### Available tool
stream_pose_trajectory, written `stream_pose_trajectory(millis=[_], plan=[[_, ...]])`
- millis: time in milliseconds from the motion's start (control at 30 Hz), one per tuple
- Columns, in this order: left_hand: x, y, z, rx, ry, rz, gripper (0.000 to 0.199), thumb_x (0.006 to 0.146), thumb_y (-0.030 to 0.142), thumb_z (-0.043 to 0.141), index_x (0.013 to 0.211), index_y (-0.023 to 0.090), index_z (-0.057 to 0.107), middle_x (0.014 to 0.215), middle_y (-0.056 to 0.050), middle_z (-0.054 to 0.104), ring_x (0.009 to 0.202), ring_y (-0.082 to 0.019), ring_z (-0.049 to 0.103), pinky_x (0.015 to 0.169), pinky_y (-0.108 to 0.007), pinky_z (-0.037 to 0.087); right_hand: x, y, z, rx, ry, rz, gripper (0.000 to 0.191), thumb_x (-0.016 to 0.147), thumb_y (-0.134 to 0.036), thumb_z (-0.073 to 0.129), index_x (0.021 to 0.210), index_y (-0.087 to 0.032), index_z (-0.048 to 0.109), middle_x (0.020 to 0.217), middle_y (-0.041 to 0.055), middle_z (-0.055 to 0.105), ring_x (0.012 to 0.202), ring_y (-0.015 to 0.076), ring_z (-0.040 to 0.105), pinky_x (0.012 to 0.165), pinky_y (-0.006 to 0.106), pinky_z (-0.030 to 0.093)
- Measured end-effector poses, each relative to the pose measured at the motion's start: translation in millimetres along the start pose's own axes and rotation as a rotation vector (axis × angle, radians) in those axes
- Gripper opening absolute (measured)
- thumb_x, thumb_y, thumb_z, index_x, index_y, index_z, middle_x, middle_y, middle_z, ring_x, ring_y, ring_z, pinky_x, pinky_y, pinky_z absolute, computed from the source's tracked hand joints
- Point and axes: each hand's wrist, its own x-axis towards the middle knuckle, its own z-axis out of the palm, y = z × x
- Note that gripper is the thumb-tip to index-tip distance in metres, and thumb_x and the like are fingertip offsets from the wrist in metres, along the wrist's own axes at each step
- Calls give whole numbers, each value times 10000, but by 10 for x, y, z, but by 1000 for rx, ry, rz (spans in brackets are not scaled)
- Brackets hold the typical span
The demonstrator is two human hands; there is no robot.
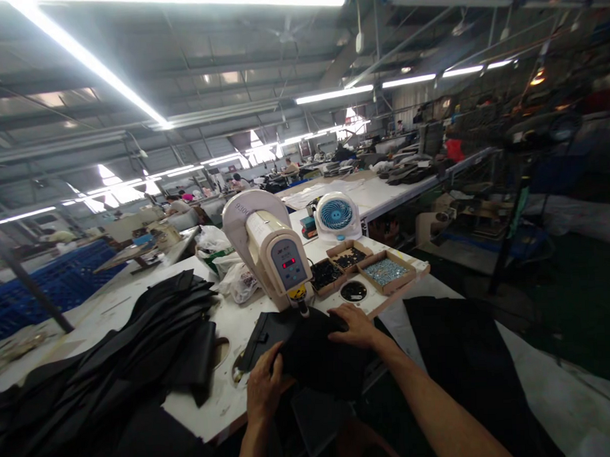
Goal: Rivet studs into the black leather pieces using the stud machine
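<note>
A black fabric piece [322,351] lies under the head of a cream-coloured snap-fastening machine [280,256] with a red lit display. My left hand [264,383] grips the left edge of the fabric, thumb and fingers closed on it. On the other side, my right hand [356,327] holds the fabric's upper right edge, close to the machine's tip. The fabric sags over the table's front edge between both hands. Whatever lies beneath the fabric at the machine's tip is hidden.
A stack of black fabric pieces [153,340] covers the table at left. Cardboard trays of small fasteners [386,272] and a round dish [354,291] stand right of the machine, below a small fan [336,215]. More black cloth [469,356] hangs at right.
</note>
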Motion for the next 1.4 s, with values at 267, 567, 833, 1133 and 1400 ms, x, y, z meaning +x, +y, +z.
stream_pose_trajectory(millis=[267, 567, 833, 1133, 1400], plan=[[-36, 87, -71, -92, 8, -46, 545, 1000, 581, 357, 1256, 264, 720, 1309, -69, 717, 1289, -282, 621, 1148, -474, 448, 26, 82, 86, 42, 15, 21, 645, 920, -698, 607, 1392, -260, 645, 1318, 100, 660, 1257, 320, 537, 1106, 447, 371], [-12, 7, 2, -9, 34, -10, 482, 985, 579, 433, 1175, 251, 730, 1213, -64, 752, 1177, -271, 683, 1078, -455, 508, 37, 106, 138, 46, 63, -17, 568, 959, -666, 578, 1357, -268, 661, 1207, 86, 692, 1168, 290, 585, 1053, 420, 412], [-11, -54, 52, 72, 104, 62, 461, 1003, 549, 447, 1195, 238, 728, 1219, -67, 754, 1157, -260, 702, 1048, -426, 550, 33, 68, 110, 42, 39, -1, 575, 952, -662, 586, 1369, -271, 651, 1254, 92, 677, 1224, 308, 561, 1080, 433, 406], [-4, -41, 56, 63, 112, 56, 466, 997, 551, 449, 1189, 235, 733, 1212, -70, 757, 1156, -264, 702, 1062, -439, 547, 33, 83, 116, 31, 18, 22, 595, 918, -645, 640, 1381, -272, 643, 1300, 95, 646, 1256, 311, 544, 1104, 439, 401], [-28, 39, -22, -9, 76, -19, 478, 986, 569, 432, 1157, 265, 759, 1200, -50, 763, 1167, -273, 695, 1057, -421, 538, 23, 59, 98, 5, 22, 4, 589, 900, -601, 677, 1388, -272, 637, 1262, 99, 664, 1243, 324, 552, 1090, 459, 420]])
